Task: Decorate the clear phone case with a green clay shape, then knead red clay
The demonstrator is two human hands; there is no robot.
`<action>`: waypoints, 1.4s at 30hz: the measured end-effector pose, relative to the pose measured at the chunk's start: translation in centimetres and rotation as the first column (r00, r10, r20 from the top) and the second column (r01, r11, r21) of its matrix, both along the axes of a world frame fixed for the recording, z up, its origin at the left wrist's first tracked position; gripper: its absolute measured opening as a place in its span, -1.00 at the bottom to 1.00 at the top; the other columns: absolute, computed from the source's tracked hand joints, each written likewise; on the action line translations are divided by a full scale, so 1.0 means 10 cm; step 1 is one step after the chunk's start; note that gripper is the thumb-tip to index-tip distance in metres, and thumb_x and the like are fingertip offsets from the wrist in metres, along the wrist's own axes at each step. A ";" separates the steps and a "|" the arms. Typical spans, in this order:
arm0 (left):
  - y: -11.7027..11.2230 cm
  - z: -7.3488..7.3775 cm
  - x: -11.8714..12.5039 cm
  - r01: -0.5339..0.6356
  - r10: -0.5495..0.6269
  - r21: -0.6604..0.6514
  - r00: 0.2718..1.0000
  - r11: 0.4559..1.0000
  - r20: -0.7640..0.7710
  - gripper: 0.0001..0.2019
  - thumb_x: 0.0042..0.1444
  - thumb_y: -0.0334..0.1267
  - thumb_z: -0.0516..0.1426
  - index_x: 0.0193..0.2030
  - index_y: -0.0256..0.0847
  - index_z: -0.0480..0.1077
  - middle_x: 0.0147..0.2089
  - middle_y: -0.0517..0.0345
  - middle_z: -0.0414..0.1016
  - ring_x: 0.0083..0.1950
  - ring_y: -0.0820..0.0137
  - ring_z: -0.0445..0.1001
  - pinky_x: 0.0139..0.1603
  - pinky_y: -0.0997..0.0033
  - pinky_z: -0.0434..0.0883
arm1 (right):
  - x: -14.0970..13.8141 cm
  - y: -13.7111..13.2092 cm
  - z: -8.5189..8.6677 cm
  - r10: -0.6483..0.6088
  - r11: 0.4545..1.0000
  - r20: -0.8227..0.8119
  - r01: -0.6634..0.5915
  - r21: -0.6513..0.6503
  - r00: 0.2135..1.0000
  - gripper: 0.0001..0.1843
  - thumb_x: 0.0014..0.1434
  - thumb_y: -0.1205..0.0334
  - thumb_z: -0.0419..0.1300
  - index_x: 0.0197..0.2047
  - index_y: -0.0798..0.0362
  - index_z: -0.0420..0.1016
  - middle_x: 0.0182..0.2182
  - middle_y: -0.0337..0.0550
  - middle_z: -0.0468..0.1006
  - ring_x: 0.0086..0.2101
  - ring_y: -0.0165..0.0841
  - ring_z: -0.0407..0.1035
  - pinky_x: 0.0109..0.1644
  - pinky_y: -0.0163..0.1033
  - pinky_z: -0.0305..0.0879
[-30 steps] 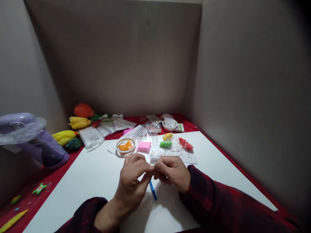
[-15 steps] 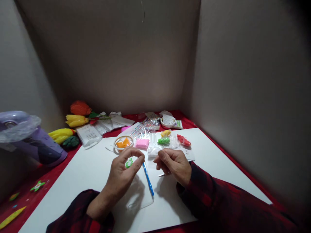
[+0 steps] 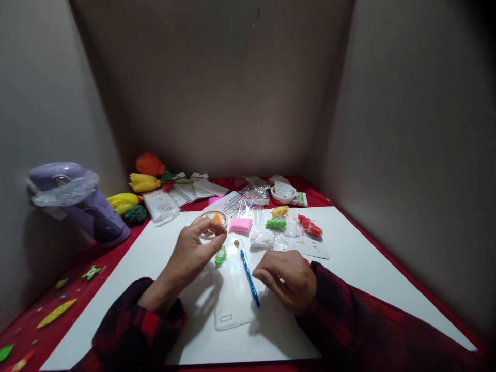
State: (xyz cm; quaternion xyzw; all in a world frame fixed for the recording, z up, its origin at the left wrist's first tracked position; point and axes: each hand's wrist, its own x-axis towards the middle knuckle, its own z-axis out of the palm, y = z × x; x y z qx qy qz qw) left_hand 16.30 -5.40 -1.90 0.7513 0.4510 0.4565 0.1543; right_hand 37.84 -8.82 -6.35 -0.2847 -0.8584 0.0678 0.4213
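My left hand [image 3: 189, 253] hovers over the left side of a clear phone case [image 3: 232, 305], thumb and forefinger closed in a pinch; whatever is between them is too small to make out. My right hand [image 3: 289, 279] is closed just right of a blue pen-like tool [image 3: 250, 279], its fingers curled and their tips partly hidden. That tool lies lengthwise on the case. A green and white decorative piece [image 3: 220, 255] sits near the case's upper left, and a tiny round ornament [image 3: 236, 242] close to its far end.
Behind the case are a tape roll [image 3: 226, 219], a pink packet [image 3: 241, 225], and green [image 3: 276, 223] and red [image 3: 310, 225] wrapped lumps. A purple container [image 3: 96, 217] stands left, beside artificial flowers [image 3: 150, 164]. Small shapes, including a yellow leaf [image 3: 57, 313], lie on the red cloth.
The view has turned a little left, so things appear further right. My left hand has drawn left off the blue tool's far end. My right hand has come lower and nearer.
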 end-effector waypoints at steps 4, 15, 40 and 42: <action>0.04 0.06 -0.10 -0.016 0.012 -0.056 0.998 0.998 -0.067 -0.94 -0.03 -0.35 0.21 -0.49 -0.17 0.50 -0.43 0.14 0.56 -0.39 0.33 0.50 -0.43 0.40 0.39 | -0.19 -0.10 0.04 -0.113 0.985 0.237 0.078 0.153 0.965 -0.64 0.31 0.15 0.03 -0.47 0.09 0.43 -0.58 -0.19 0.41 -0.57 -0.41 0.24 -0.51 -0.23 -0.06; 0.07 0.16 -0.17 -0.075 0.061 -0.244 0.996 0.967 -0.066 -0.93 -0.10 -0.29 0.21 -0.54 -0.21 0.47 -0.47 0.16 0.55 -0.42 0.35 0.47 -0.35 0.39 0.38 | -0.44 -0.15 -0.20 -0.146 0.937 0.305 0.032 0.348 0.941 -0.63 0.29 0.18 0.09 -0.55 0.09 0.27 -0.60 -0.25 0.32 -0.54 -0.40 0.13 -0.45 -0.21 -0.21; 0.14 0.05 -0.18 -0.187 0.137 -0.377 0.978 0.907 -0.155 -0.91 -0.12 -0.29 0.17 -0.52 -0.20 0.51 -0.43 0.16 0.56 -0.34 0.32 0.44 -0.20 0.34 0.33 | -0.35 -0.12 -0.25 -0.096 0.971 0.153 0.058 0.234 0.983 -0.67 0.25 0.17 0.12 -0.53 0.10 0.32 -0.61 -0.26 0.32 -0.54 -0.42 0.13 -0.44 -0.22 -0.19; 0.15 0.02 -0.20 -0.189 0.137 -0.377 0.977 0.907 -0.162 -0.91 -0.13 -0.29 0.17 -0.51 -0.20 0.52 -0.41 0.15 0.56 -0.31 0.30 0.45 -0.19 0.33 0.32 | -0.35 -0.11 -0.26 -0.097 0.972 0.155 0.060 0.227 0.983 -0.66 0.25 0.15 0.11 -0.53 0.10 0.32 -0.60 -0.26 0.32 -0.54 -0.42 0.14 -0.44 -0.22 -0.18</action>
